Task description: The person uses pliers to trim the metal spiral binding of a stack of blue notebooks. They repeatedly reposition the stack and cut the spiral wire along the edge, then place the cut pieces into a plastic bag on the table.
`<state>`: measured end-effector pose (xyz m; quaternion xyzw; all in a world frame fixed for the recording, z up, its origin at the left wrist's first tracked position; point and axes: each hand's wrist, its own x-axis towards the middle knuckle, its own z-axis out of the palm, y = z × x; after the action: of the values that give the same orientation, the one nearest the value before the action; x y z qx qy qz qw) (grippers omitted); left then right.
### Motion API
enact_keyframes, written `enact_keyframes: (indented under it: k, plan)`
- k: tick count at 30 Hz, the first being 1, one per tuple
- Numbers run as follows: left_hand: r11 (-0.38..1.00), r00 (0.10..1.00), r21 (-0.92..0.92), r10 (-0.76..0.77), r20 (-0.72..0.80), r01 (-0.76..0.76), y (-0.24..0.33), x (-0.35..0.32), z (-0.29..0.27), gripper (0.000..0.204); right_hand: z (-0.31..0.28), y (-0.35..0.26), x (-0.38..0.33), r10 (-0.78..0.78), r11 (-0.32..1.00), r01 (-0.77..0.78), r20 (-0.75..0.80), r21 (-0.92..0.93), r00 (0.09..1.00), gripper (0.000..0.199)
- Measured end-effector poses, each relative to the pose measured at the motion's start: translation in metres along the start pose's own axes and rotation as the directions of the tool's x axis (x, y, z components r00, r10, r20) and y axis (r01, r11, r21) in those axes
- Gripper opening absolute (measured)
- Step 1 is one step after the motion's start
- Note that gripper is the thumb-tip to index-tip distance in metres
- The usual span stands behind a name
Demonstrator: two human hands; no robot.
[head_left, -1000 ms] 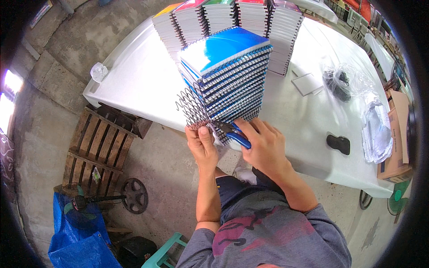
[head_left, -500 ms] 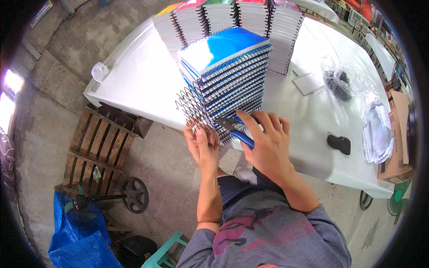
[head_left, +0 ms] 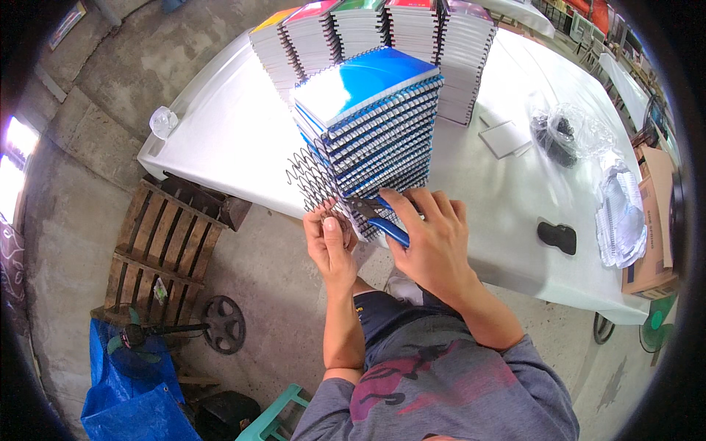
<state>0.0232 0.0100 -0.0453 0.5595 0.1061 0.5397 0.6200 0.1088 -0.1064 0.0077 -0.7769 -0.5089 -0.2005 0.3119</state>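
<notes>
A tall stack of blue-covered spiral-bound notebooks (head_left: 382,132) stands near the table's front edge, its bound sides toward me. Loose ends of dark spiral coils (head_left: 307,180) stick out past the stack's left corner. Low at that corner, my left hand (head_left: 334,242) is closed, thumb against curled fingers, on the end of a spiral coil; the fingers partly hide it. My right hand (head_left: 434,235) grips blue-handled wire cutters (head_left: 388,229) beside the lower notebooks. Their dark jaws (head_left: 360,207) point left at the coils by my left fingertips; whether they touch a coil I cannot tell.
Behind the stack stand more spiral-bound books (head_left: 353,37) in several cover colours. On the white-covered table (head_left: 220,132) lie a clear plastic cup (head_left: 163,122), white cards (head_left: 506,138), a bag of black coils (head_left: 557,140) and a black object (head_left: 557,237). A wooden pallet (head_left: 154,242) lies at left.
The wire cutters and my right hand have shifted slightly left, bringing the jaws closer to my left fingers. My left hand stays at the stack's lower corner.
</notes>
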Motion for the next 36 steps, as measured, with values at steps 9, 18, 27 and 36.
enact_keyframes:
  k: [9, 18, 27, 36]
  plan:
    - [0.999, 0.998, 0.001, 0.054, -0.026, -0.054, -0.001, -0.004, 0.006, 0.027, 0.008, 0.012, -0.001, -0.042, 0.994, 0.041, 0.005, 0.097, 0.999, 0.051]
    - [0.587, 0.894, -0.790, -0.431, -0.120, 0.177, 0.008, 0.008, -0.002, 0.015, -0.010, 0.006, 0.001, -0.012, 0.999, 0.016, -0.069, 0.049, 0.998, 0.049]
    - [0.596, 0.965, -0.767, -0.233, 0.121, 0.240, 0.003, 0.015, -0.016, 0.027, -0.009, 0.002, 0.007, -0.022, 1.000, 0.021, -0.053, -0.010, 0.998, 0.056]
    - [0.994, 0.993, -0.107, -0.005, -0.119, -0.008, 0.019, 0.021, 0.004, 0.023, -0.010, -0.004, 0.009, -0.030, 0.998, 0.027, -0.054, -0.059, 0.998, 0.056]
